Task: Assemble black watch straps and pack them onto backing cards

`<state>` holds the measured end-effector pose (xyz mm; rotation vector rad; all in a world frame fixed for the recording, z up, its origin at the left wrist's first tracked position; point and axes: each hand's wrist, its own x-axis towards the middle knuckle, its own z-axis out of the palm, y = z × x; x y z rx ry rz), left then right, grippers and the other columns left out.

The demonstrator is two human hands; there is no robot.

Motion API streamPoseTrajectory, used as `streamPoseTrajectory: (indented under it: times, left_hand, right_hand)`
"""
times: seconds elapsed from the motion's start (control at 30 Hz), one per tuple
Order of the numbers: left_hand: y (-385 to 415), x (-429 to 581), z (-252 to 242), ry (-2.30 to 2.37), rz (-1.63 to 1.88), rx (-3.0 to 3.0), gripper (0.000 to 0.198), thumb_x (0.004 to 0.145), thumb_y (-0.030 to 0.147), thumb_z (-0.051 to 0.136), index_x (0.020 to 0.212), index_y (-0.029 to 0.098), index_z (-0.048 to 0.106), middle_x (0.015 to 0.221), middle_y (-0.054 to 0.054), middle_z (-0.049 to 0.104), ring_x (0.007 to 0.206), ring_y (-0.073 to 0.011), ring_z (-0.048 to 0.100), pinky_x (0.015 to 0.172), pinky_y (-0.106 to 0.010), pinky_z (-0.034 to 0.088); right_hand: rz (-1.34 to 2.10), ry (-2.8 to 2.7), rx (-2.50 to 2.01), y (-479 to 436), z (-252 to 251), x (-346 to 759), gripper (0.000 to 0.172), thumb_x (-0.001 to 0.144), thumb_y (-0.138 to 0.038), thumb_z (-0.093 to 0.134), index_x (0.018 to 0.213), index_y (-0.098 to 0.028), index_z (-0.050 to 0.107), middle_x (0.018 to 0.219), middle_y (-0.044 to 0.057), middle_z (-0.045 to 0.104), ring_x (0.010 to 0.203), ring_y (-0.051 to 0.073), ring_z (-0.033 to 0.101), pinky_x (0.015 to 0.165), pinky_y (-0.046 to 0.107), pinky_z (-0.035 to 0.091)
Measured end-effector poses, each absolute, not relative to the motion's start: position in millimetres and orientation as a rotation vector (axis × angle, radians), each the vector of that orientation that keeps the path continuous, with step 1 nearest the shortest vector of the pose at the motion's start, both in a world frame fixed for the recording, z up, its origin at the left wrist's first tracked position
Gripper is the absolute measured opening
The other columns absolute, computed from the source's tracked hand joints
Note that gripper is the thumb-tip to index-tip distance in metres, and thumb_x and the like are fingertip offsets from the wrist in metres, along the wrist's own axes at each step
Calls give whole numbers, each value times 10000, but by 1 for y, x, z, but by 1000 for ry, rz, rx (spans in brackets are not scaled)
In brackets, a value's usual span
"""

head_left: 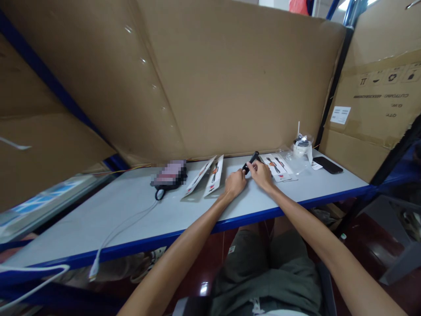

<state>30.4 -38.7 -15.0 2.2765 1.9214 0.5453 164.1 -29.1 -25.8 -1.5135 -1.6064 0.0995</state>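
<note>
A slim black object [254, 158], long and narrow, stands out at a slant between my hands; its kind is not clear from here. My left hand [235, 181] grips its lower end, resting near the table top. From the other side, my right hand [262, 174] pinches it with thumb and fingers. Just left of my hands, a printed card [214, 176] leans up, with a second folded card [198, 179] beside it; the nearer one pictures a black and orange item. More printed cards [278, 166] lie flat right of my right hand.
A phone [328, 165] lies at the right end of the grey table [131, 210], near a plastic-wrapped cup with a straw [301, 148]. Left are a blurred-out device [169, 173] and a white cable [123, 224]. Cardboard panels [230, 79] wall the back and sides.
</note>
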Motion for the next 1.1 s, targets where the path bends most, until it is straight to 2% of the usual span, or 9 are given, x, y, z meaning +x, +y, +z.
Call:
streamPoseTrajectory:
  times: [0.13, 0.23, 0.3, 0.47, 0.6, 0.7, 0.8, 0.93, 1.1]
  left_hand:
    - [-39, 30, -16, 1916, 530, 2296, 473, 1043, 348, 261, 1201, 172, 671, 1117, -207, 745, 1078, -346, 712, 833, -402, 526]
    - [-39, 31, -15, 1931, 525, 2275, 472, 1044, 347, 258, 1202, 175, 668, 1118, -207, 744, 1078, -347, 712, 829, -402, 525]
    - [-40, 31, -14, 1929, 528, 2276, 473, 1045, 349, 256, 1197, 172, 668, 1118, -209, 743, 1075, -348, 712, 825, -401, 525]
    - [-42, 31, -14, 1912, 516, 2318, 464, 1044, 348, 263, 1192, 172, 667, 1111, -204, 745, 1070, -342, 714, 834, -403, 524]
    - [-41, 30, -13, 1931, 510, 2280, 476, 1046, 357, 256, 1189, 168, 668, 1134, -207, 740, 1094, -340, 705, 840, -396, 523]
    - [-40, 31, -13, 1942, 523, 2245, 480, 1048, 361, 249, 1198, 177, 666, 1136, -199, 740, 1099, -342, 703, 840, -401, 522]
    - [-41, 31, -12, 1941, 521, 2252, 476, 1051, 365, 251, 1208, 186, 663, 1139, -194, 740, 1094, -335, 706, 856, -404, 520]
    - [-43, 32, -11, 1916, 486, 2309, 460, 1052, 349, 266, 1220, 173, 656, 1116, -196, 744, 1089, -330, 709, 875, -401, 517]
    - [-43, 32, -12, 1918, 488, 2315, 469, 1053, 344, 259, 1223, 162, 656, 1122, -205, 742, 1086, -322, 711, 872, -386, 519]
  right_hand:
    - [95, -1723, -1415, -31, -25, 164, 110, 945, -294, 610, 947, -225, 696, 872, 29, 739, 829, 202, 686, 728, 277, 453]
    - [23, -1768, -1347, -36, -23, 164, 194, 935, -176, 570, 1084, -237, 679, 1008, 39, 742, 923, 194, 687, 780, 269, 456]
    - [24, -1717, -1414, -37, -21, 164, 185, 993, -262, 527, 1099, -230, 676, 997, 56, 744, 928, 208, 693, 782, 276, 454]
    - [103, -1673, -1650, -34, -20, 162, 437, 1034, -510, 448, 864, -215, 721, 845, 90, 735, 863, 242, 706, 740, 287, 450]
    - [69, -1800, -1503, -36, -22, 163, 143, 962, -292, 585, 1003, -241, 712, 898, 42, 747, 871, 212, 698, 742, 271, 448]
    - [42, -1778, -1441, -36, -23, 163, 195, 928, -195, 583, 1087, -246, 684, 913, 30, 746, 869, 204, 695, 746, 269, 451]
    - [79, -1671, -1468, -33, -24, 164, 211, 1003, -341, 517, 1014, -232, 698, 816, 39, 730, 810, 212, 694, 736, 278, 463]
    - [248, -1592, -1544, -26, -26, 165, 591, 1061, -539, 333, 690, -230, 674, 591, 40, 638, 670, 197, 669, 691, 271, 470]
    - [270, -1661, -1497, -25, -25, 164, 474, 1015, -517, 484, 702, -219, 677, 611, 20, 650, 664, 181, 665, 667, 257, 446]
